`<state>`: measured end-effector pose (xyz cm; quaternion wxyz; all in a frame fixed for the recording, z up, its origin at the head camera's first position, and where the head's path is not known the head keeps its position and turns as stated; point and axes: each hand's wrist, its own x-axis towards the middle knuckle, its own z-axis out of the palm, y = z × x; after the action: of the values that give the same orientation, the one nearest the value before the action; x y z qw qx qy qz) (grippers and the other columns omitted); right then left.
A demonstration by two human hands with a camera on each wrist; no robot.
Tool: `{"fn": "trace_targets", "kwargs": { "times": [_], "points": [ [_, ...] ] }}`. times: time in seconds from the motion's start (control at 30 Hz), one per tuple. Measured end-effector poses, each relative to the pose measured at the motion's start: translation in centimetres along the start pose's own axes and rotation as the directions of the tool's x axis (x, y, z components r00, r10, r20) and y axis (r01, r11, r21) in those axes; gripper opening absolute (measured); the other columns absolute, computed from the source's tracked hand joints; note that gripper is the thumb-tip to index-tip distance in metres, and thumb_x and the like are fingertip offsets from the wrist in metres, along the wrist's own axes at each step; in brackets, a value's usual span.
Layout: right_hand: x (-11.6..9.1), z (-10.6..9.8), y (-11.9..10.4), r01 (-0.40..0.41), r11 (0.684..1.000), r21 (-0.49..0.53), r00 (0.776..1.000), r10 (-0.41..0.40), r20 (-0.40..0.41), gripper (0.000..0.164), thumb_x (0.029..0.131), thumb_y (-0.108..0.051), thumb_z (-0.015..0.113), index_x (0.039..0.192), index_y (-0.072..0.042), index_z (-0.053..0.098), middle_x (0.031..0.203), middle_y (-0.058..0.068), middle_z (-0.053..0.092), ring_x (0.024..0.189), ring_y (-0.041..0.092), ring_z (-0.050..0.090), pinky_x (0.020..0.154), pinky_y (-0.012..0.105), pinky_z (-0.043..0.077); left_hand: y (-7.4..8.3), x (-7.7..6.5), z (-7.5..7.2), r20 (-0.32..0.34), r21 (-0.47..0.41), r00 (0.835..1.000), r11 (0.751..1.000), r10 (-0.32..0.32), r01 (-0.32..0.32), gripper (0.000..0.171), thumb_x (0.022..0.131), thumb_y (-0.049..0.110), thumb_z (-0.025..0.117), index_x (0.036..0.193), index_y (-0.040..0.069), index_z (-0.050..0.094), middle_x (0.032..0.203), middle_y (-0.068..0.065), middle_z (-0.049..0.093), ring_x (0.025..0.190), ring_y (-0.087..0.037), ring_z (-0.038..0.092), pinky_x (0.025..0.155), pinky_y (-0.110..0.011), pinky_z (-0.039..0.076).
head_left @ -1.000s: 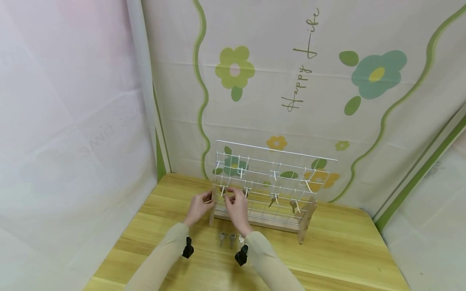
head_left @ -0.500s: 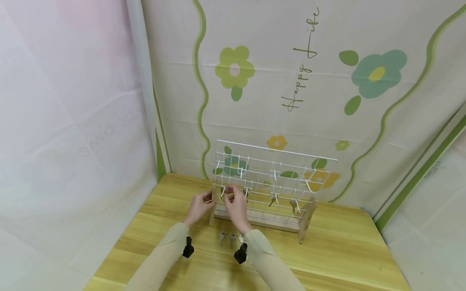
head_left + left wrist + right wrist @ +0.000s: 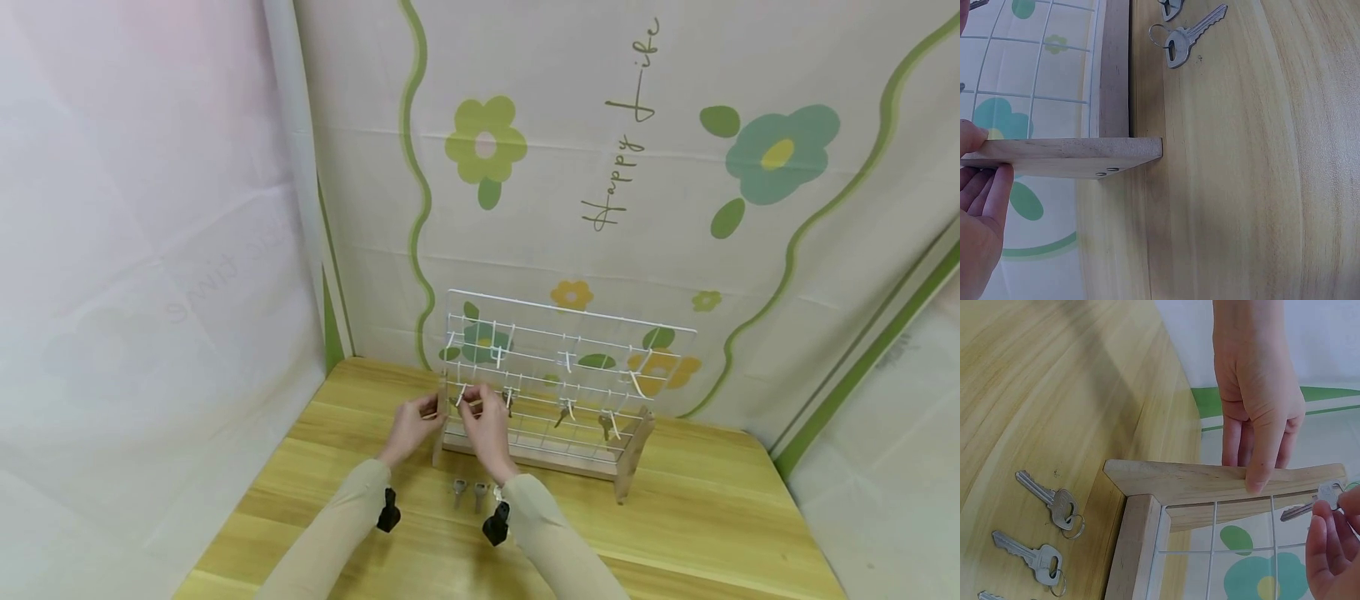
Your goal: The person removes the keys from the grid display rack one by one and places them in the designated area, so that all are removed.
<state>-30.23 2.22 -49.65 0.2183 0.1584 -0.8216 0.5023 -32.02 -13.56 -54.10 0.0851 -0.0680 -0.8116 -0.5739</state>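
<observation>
the left hand (image 3: 408,429) grips the left post (image 3: 1085,150) of the rack (image 3: 555,463), likely to steady it; the right hand (image 3: 489,429) pinches a key (image 3: 1329,496) by its head, near the rack's left edge.

Small curtained booth (image 3: 150,250), flower-printed cloth walls (image 3: 525,242), "Happy Life" lettering (image 3: 632,109), wood-grain table (image 3: 675,533)

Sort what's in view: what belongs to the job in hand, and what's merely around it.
Part of the job, it seems:
key pinched by the right hand
wire rack, its wooden end gripped by the left hand
keys hanging on the rack
loose keys in front of it

Merely around:
table
flower-printed cloth
black wrist devices
</observation>
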Motion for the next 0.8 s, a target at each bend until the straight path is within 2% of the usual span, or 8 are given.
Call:
{"fn": "trace_targets", "kwargs": {
  "times": [0.27, 0.43, 0.63, 0.8],
  "points": [
    [-0.2, -0.3, -0.1, 0.050, 0.999, -0.002, 0.999, -0.050, -0.020, 0.004, 0.089, -0.001, 0.067, 0.089, -0.004, 0.065, 0.086, 0.011, 0.071, 0.069, 0.021, 0.069, 0.060, 0.017, 0.057, 0.0, 0.0, 0.1, -0.007, 0.007, 1.000, 1.000, 0.019, -0.019, 0.039, 0.086, -0.003, 0.070, 0.125, -0.009, 0.063, 0.120, -0.026, 0.069, 0.109, -0.038, 0.069, 0.088, -0.037, 0.063],
    [-0.4, -0.6, -0.3, 0.070, 0.998, 0.011, 0.998, -0.070, 0.006, 0.006, 0.088, 0.002, 0.066, 0.088, -0.004, 0.064, 0.083, 0.011, 0.071, 0.065, 0.018, 0.067, 0.057, 0.015, 0.056, -0.1, -0.1, 0.1, -0.005, 0.018, 1.000, 1.000, 0.018, -0.018, 0.038, 0.087, -0.002, 0.070, 0.124, -0.009, 0.064, 0.120, -0.026, 0.069, 0.109, -0.038, 0.069, 0.087, -0.037, 0.063],
    [-0.7, -1.2, -0.6, 0.049, 0.998, 0.031, 0.997, -0.051, 0.063, 0.003, 0.090, -0.003, 0.066, 0.089, -0.004, 0.063, 0.085, 0.009, 0.070, 0.066, 0.016, 0.067, 0.058, 0.015, 0.056, -0.2, -0.1, 0.2, -0.012, 0.027, 0.999, 0.999, 0.029, -0.029, 0.035, 0.087, -0.002, 0.069, 0.121, -0.010, 0.064, 0.118, -0.028, 0.069, 0.109, -0.040, 0.069, 0.087, -0.039, 0.063],
    [-1.0, -1.8, -0.8, 0.017, 0.997, 0.070, 0.995, -0.023, 0.093, 0.005, 0.091, -0.008, 0.065, 0.089, -0.003, 0.063, 0.085, 0.009, 0.070, 0.066, 0.011, 0.065, 0.058, 0.015, 0.055, -0.1, -0.2, 0.1, -0.009, 0.000, 1.000, 1.000, 0.012, -0.012, 0.037, 0.087, -0.004, 0.068, 0.123, -0.011, 0.063, 0.121, -0.029, 0.067, 0.112, -0.041, 0.067, 0.089, -0.038, 0.062]
  ]
}}
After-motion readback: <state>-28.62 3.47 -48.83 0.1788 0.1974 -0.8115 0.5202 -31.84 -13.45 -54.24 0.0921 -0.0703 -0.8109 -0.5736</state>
